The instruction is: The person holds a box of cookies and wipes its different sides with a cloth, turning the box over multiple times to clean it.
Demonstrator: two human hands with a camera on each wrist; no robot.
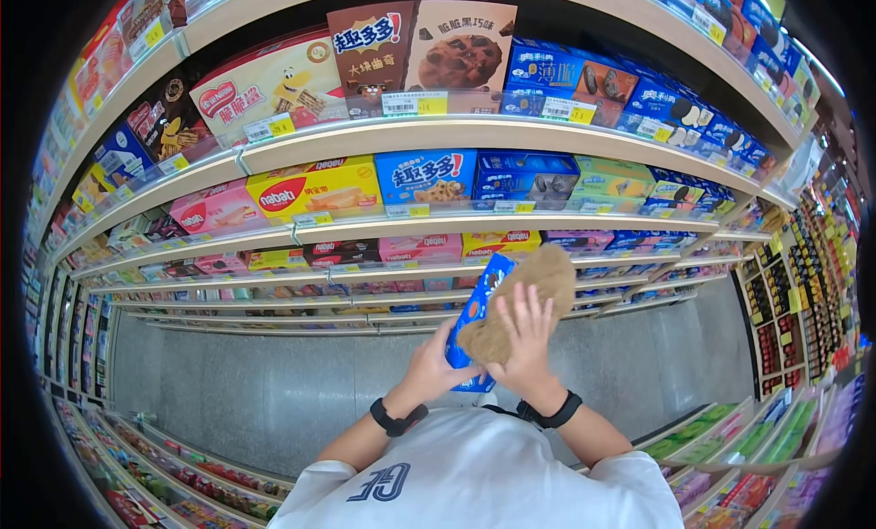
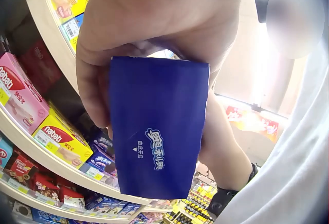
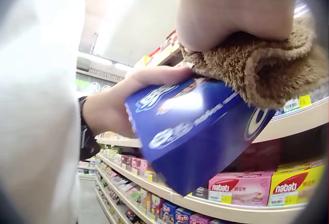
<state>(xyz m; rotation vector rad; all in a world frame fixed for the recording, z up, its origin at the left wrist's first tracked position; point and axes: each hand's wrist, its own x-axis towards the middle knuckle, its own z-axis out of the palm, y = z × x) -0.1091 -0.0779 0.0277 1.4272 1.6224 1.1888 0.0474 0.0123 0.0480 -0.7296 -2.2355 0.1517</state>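
Observation:
My left hand [image 1: 431,363] grips a blue cookie box [image 1: 475,312] by its lower side, holding it at a slant in front of the shelves. Over the box's upper face lies a brown fluffy cloth [image 1: 551,272]. My right hand [image 1: 526,342] presses on that cloth with its fingers straight and spread. In the left wrist view the dark blue end panel of the box [image 2: 154,105] faces the camera, with left fingers along one side. The right wrist view has the folded cloth [image 3: 241,72] resting on the box [image 3: 205,141], under the right hand.
Shelves [image 1: 511,135] packed with cookie boxes rise ahead, including a large brown cookie box [image 1: 422,50] and a yellow wafer box [image 1: 315,189]. Grey floor [image 1: 246,369] lies below. More racks of goods [image 1: 794,301] stand at the right, and low shelves behind on both sides.

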